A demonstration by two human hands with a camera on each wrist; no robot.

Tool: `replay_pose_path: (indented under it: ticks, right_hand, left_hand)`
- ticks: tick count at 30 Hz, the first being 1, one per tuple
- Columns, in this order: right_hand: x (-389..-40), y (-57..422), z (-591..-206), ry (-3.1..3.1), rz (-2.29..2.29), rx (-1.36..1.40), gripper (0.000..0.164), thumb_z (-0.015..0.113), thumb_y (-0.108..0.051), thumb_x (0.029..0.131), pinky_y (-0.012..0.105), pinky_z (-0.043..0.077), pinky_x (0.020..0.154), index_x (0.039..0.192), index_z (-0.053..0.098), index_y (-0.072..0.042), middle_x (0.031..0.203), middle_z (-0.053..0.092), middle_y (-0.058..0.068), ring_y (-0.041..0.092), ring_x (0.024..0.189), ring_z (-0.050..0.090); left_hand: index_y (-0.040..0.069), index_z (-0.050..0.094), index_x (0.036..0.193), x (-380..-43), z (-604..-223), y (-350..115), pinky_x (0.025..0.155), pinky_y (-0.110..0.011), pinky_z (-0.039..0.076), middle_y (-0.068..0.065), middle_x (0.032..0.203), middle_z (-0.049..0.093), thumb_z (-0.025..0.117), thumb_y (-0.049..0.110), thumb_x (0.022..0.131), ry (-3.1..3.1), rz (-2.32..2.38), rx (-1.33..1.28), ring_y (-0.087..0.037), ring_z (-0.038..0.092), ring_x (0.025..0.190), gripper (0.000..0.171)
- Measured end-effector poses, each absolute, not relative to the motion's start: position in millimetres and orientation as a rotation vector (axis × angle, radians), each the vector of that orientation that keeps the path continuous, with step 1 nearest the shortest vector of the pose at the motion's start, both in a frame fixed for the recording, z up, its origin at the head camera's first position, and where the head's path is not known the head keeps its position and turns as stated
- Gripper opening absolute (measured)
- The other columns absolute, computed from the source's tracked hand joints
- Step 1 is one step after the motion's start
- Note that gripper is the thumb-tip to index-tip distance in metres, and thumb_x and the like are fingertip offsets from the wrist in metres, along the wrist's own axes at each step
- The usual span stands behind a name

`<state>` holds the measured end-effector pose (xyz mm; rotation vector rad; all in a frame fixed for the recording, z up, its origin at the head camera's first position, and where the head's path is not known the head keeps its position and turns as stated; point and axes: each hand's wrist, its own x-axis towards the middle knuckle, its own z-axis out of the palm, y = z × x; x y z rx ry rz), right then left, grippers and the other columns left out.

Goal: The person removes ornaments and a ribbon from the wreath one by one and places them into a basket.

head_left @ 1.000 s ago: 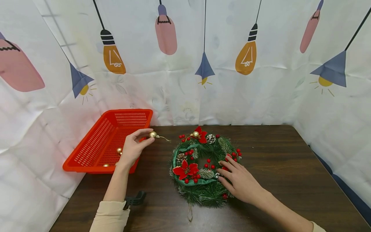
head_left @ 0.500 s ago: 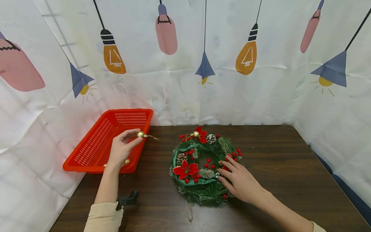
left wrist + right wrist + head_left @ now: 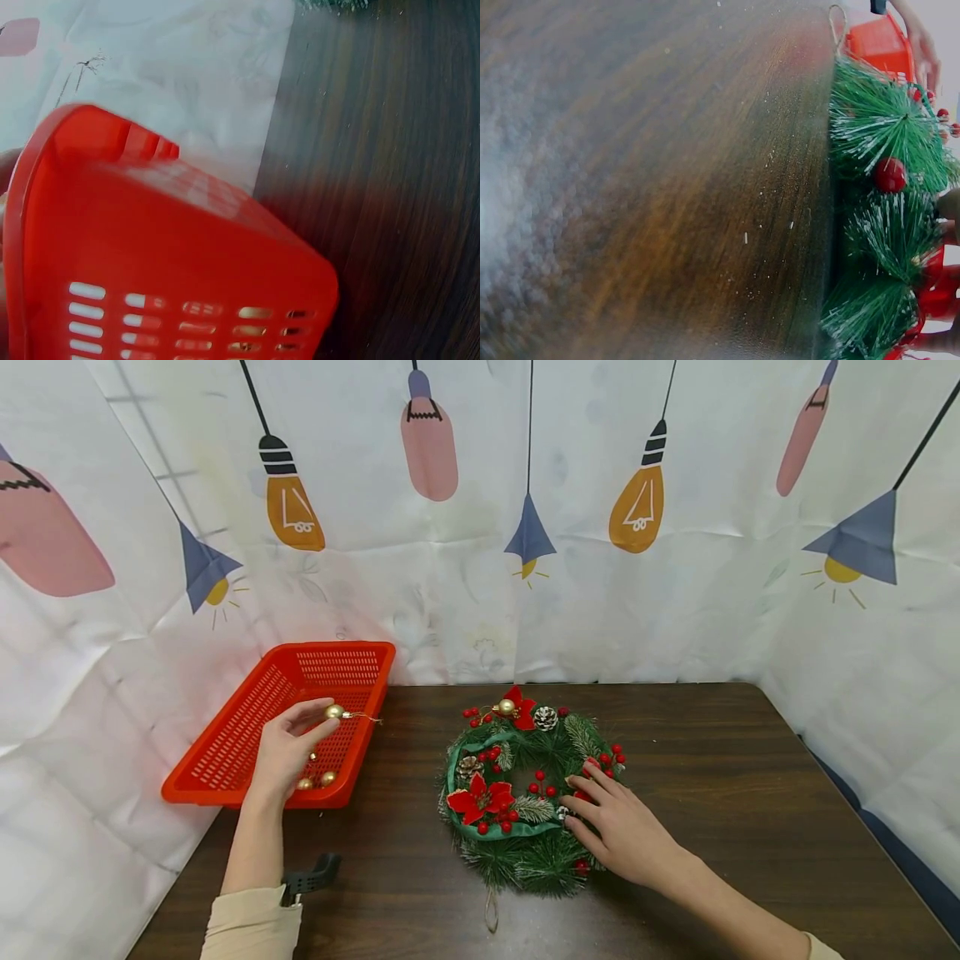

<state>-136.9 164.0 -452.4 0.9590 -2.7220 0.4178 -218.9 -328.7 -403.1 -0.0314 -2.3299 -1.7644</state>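
Above the red plastic basket [image 3: 217,797], my left hand [image 3: 283,750] pinches a small gold ball ornament [image 3: 334,711] between thumb and fingertips, its string trailing to the right. Several more gold balls [image 3: 327,778] lie inside the basket. My right hand [image 3: 622,827] rests with spread fingers on the right side of a green Christmas wreath [image 3: 517,864]. The wreath bears red poinsettias [image 3: 480,799], berries, pinecones and a green ribbon. One gold ball [image 3: 507,707] sits by the poinsettia at its top. In the left wrist view the basket wall [image 3: 172,247] hides most of the left hand.
Brown wood-grain table [image 3: 735,760] underneath. A white curtain [image 3: 465,610] printed with lamps hangs behind and at both sides. A twine loop [image 3: 491,912] sticks out from the wreath's near edge. The left wrist carries a black strap [image 3: 311,878].
My left hand, holding the gold ball, has moved left from beyond the basket's right rim to over the basket. The right hand and the wreath have stayed still.
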Motion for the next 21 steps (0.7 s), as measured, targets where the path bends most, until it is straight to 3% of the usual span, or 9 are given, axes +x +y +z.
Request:
replay_pose_path:
  ticks: [9,21]
  right_hand:
    - [-137.1,163.7,-453.1,-2.716,0.428,0.957,0.035,0.063,-0.035,0.103,0.066,0.042,0.104,0.129,0.073,-0.014,0.145,0.057,0.015,0.042,0.147,0.034]
    - [-136.3,163.2,-451.7,-2.729,0.426,0.948,0.035,0.063,-0.036,0.104,0.067,0.043,0.103,0.130,0.072,-0.015,0.146,0.056,0.015,0.042,0.147,0.033]
  left_hand:
    - [0.012,0.061,0.140,-210.5,-400.8,-343.4,0.085,-0.014,0.052,-0.002,0.127,0.065,0.071,0.035,0.099,-2.478,-1.644,0.053,-0.003,0.062,0.108,0.048]
    - [0.005,0.059,0.141,-209.0,-401.2,-352.4,0.082,-0.016,0.054,-0.016,0.133,0.061,0.068,0.035,0.101,-2.592,-1.515,0.073,-0.007,0.063,0.104,0.051]
